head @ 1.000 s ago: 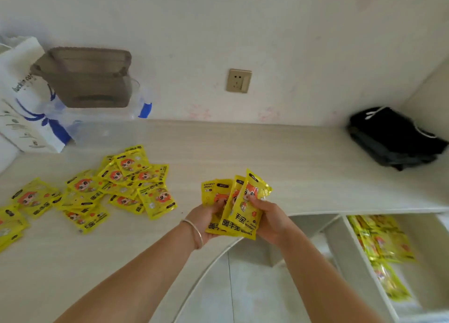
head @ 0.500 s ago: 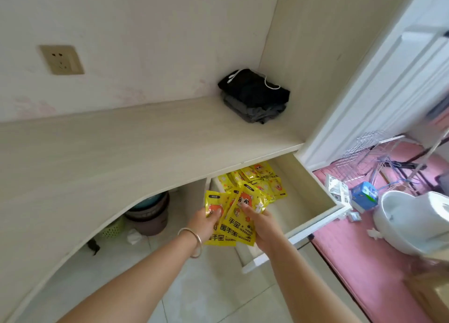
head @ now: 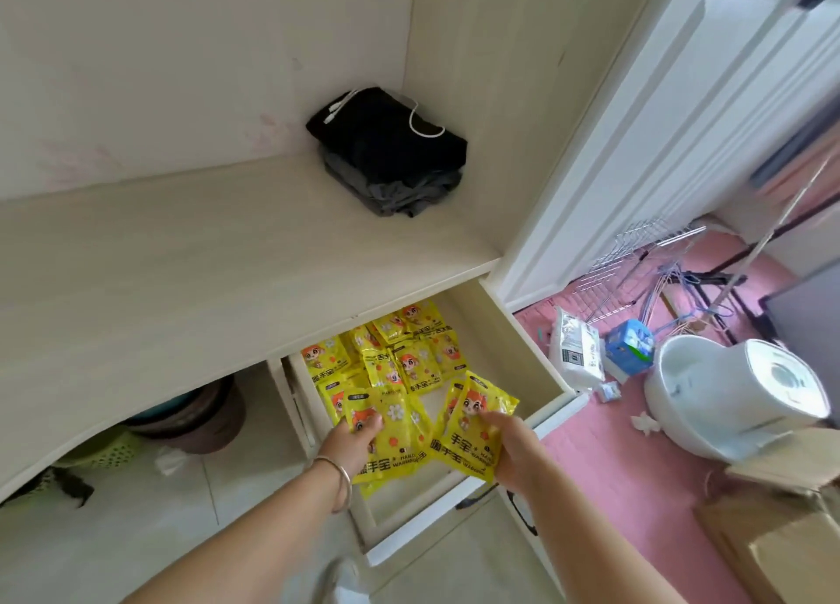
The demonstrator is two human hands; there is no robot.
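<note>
My left hand (head: 350, 440), with a bangle on its wrist, grips a small stack of yellow hand-warmer packets (head: 395, 435) over the open drawer (head: 552, 410). My right hand (head: 509, 449) holds a second small bunch of the same yellow packets (head: 477, 421) just to the right. Both bunches hang above the drawer's front part. Several more yellow packets (head: 400, 353) lie inside the drawer toward its back, under the desk edge.
The pale wooden desk top (head: 204, 276) runs above the drawer, with folded black clothes and a white cable (head: 391, 148) in its corner. Under the desk stand buckets (head: 200, 417). To the right lie a pink floor, a white basin (head: 709, 399), boxes and wire racks.
I have turned from the desk to the drawer. The single stack held in both hands has split into two bunches, one in each hand, now lower over the drawer.
</note>
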